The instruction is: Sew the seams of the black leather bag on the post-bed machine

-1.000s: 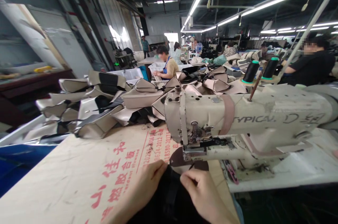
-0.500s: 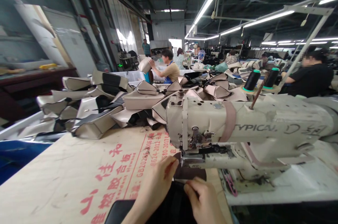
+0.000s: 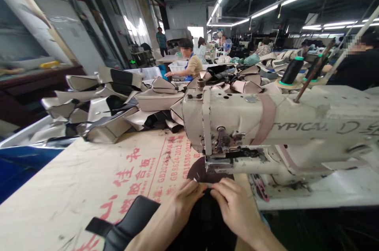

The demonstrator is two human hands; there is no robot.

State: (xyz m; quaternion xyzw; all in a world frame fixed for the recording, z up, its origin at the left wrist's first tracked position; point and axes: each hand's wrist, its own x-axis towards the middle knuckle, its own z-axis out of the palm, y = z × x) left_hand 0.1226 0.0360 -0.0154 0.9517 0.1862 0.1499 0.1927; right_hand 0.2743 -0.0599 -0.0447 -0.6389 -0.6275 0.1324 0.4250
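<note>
My left hand [image 3: 180, 203] and my right hand [image 3: 232, 201] meet at the front of the sewing machine [image 3: 266, 128], both pinched on the edge of a black piece of material [image 3: 204, 223]. The piece lies on the wooden board [image 3: 89, 180] and spreads toward me, with a black strap end [image 3: 124, 227] curling off to the left. A dark brown patch [image 3: 197, 172] sits under the machine's presser foot [image 3: 220, 162], just beyond my fingertips.
A heap of beige and black cut pieces [image 3: 118, 105] covers the back of the board. Two black thread cones [image 3: 291, 71] stand behind the machine. A blue bin [image 3: 17, 164] is at the left. Other people work at tables further back.
The black piece has slid left and toward me, so its strap end now shows. Both hands have drawn together just under the presser foot. The view has dipped slightly.
</note>
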